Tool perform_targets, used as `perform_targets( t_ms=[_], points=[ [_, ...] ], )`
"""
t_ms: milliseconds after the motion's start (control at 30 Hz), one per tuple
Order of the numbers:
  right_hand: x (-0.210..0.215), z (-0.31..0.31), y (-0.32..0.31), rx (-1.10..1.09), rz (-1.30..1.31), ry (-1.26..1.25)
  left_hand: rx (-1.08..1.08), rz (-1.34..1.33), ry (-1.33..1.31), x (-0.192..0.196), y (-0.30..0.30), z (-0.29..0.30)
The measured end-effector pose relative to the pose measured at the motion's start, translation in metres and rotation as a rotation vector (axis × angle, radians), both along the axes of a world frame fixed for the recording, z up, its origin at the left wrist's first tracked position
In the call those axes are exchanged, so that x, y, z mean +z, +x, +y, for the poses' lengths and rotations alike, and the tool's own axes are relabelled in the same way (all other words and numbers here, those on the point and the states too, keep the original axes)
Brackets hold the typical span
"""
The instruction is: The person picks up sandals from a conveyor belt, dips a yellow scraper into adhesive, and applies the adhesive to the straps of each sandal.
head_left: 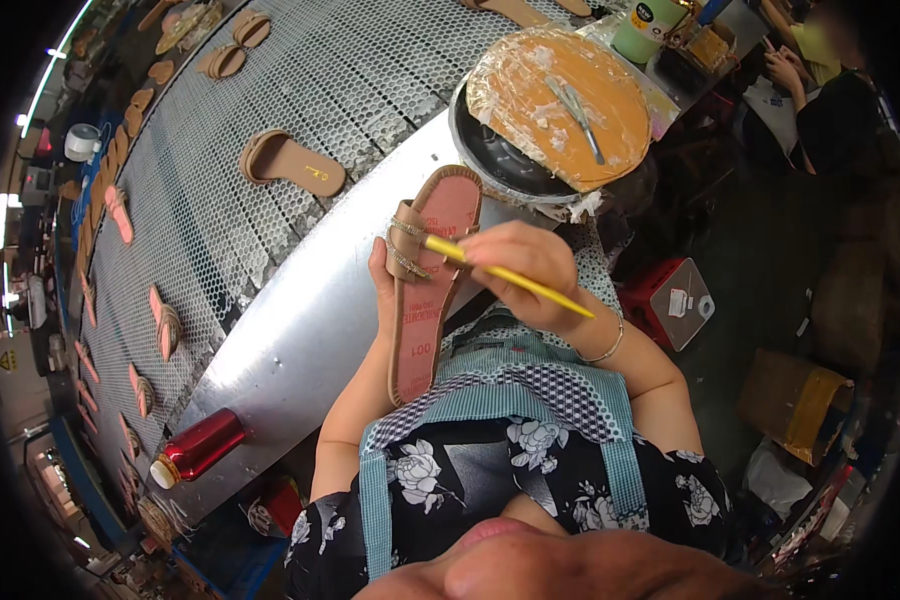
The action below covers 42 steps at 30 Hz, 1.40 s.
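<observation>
My left hand (pixel 382 272) is closed around the side of a tan sandal (pixel 422 325), thumb beside its strap. The sandal has a pink insole with red print and a stitched-looking rim. Its wide strap (pixel 406 240) carries rows of sparkling trim. Pinched in my right hand (pixel 530 265) is a slim yellow brush-like stick (pixel 535 288), its thin end pointing down right. The stick's broader end lies over the sandal by the strap; no bristles can be made out. Part of my left hand is hidden under the sole.
A mesh conveyor (pixel 360 60) carries several sandals, one tan sandal (pixel 295 165) nearest. Along it runs a metal ledge (pixel 280 310) with a red bottle (pixel 205 445). Ahead, a dark basin (pixel 510 165) bears an orange round board (pixel 530 90) and metal tweezers (pixel 575 115).
</observation>
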State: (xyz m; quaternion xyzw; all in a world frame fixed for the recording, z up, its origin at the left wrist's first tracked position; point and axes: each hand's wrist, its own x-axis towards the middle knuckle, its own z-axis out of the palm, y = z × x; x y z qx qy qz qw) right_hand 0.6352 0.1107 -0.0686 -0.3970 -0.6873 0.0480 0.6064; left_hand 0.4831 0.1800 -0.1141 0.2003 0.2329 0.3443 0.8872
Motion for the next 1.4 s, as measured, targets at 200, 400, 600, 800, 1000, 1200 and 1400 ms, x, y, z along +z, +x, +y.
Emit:
perform_targets(
  t_ms=[200, 400, 600, 800, 1000, 1200, 1400],
  points=[
    [-0.010, 0.003, -0.008, -0.041, -0.020, -0.026, 0.023, -0.009, -0.039, 0.011, 0.007, -0.003],
    [-0.010, -0.008, -0.009, 0.038, -0.158, -0.025, -0.058, -0.013, 0.066, -0.012, -0.002, 0.005],
    [-0.015, -0.008, -0.017, 0.023, -0.358, 0.003, 0.026, 0.001, -0.022, 0.006, 0.008, 0.001],
    [-0.026, 0.002, -0.019, 0.092, 0.004, -0.028, 0.035, 0.044, 0.018, -0.003, 0.005, 0.004],
    [-0.020, -0.003, -0.014, 0.077, 0.576, -0.442, 0.049, -0.034, -0.025, -0.023, 0.000, 0.003],
    [-0.019, 0.005, -0.005, -0.137, 0.077, -0.122, 0.012, -0.090, 0.023, -0.021, 0.003, 0.002],
    [-0.019, -0.002, -0.018, 0.103, -0.004, -0.091, -0.027, 0.025, 0.096, -0.011, 0.001, 0.007]
  ],
)
